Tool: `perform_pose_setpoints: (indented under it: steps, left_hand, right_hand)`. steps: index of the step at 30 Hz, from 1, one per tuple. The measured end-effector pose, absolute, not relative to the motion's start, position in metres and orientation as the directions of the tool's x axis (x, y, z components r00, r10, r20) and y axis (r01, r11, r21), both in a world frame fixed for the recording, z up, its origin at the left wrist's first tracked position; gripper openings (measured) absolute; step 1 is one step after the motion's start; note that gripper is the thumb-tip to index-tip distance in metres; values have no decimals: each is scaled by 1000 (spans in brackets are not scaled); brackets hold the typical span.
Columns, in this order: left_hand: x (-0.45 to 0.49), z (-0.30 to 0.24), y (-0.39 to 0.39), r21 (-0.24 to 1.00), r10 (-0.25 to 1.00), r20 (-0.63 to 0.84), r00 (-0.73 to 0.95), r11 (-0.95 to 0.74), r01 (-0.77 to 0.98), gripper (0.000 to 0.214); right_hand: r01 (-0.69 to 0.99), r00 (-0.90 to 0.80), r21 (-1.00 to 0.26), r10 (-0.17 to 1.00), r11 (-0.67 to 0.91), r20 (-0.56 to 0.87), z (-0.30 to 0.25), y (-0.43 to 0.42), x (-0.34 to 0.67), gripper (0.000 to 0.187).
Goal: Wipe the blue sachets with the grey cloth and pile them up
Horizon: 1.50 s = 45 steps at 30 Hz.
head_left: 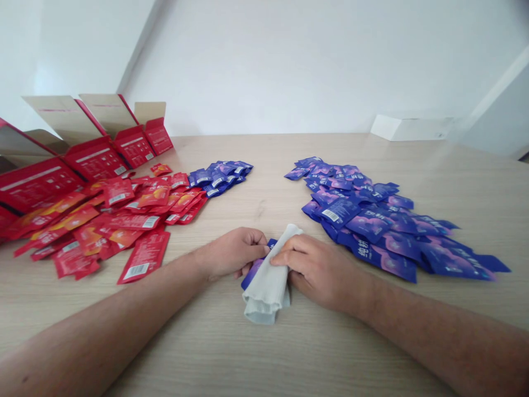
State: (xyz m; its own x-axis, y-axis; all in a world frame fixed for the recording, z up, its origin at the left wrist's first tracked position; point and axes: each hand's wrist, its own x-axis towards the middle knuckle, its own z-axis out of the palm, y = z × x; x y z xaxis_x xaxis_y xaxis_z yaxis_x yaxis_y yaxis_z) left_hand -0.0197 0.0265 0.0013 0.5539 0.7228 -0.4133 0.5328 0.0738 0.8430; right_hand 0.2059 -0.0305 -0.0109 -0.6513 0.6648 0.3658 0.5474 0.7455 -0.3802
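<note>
My left hand (233, 253) pinches a blue foil sachet (252, 274) at the middle of the table. A white ribbed cloth (268, 281) lies over most of that sachet, hiding its middle, and a blue corner (271, 242) shows past the top of the cloth. My right hand (318, 270) grips the cloth from the right, its fingertips close to those of my left hand.
Loose red sachets (111, 220) spread left on the light wooden table (264, 342), with a smaller blue heap (217, 177) beside them. A large blue sachet heap (372, 220) lies right. Open red cartons (95, 159) stand back left; a white box (409, 128) sits back right.
</note>
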Motion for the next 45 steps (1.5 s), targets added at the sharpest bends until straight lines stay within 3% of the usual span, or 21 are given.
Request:
perform_pose_setpoints:
  steps: [5,10,15,21,26,32,38,43,45]
  left_hand:
    - [-20,1,27,837,724,-422,546,80,541,28]
    - [-20,0,26,848,719,-418,556,88,522,28]
    - [-19,2,26,837,718,-428,549,87,539,30]
    - [-18,2,26,846,716,-418,560,82,527,29]
    - [-18,1,25,839,714,-429,552,90,536,26]
    - [-17,2,25,844,718,-418,557,79,531,25]
    - [-17,0,26,845,721,-408,560,65,530,26]
    - [-18,-3,27,855,714,-398,576,62,514,25]
    - [-17,-5,27,853,710,-411,572,79,516,25]
  right_hand:
    - [599,-584,-391,715,699,384,-12,-28,207,34]
    - [534,-660,-381,654,755,370,-9,-31,204,33]
    - [592,-577,-395,712,703,401,-13,-28,207,34]
    - [535,-650,-376,653,757,389,-10,-31,206,35]
    - [610,-573,-389,723,690,385,-12,-29,207,33]
    - [533,-663,-379,652,756,368,-11,-31,206,33]
    - [581,-589,-400,705,709,395,-17,-27,209,35]
    - [464,-698,-387,598,797,395,-16,-33,205,35]
    - [494,-655,-405,636,769,409,-18,-30,207,38]
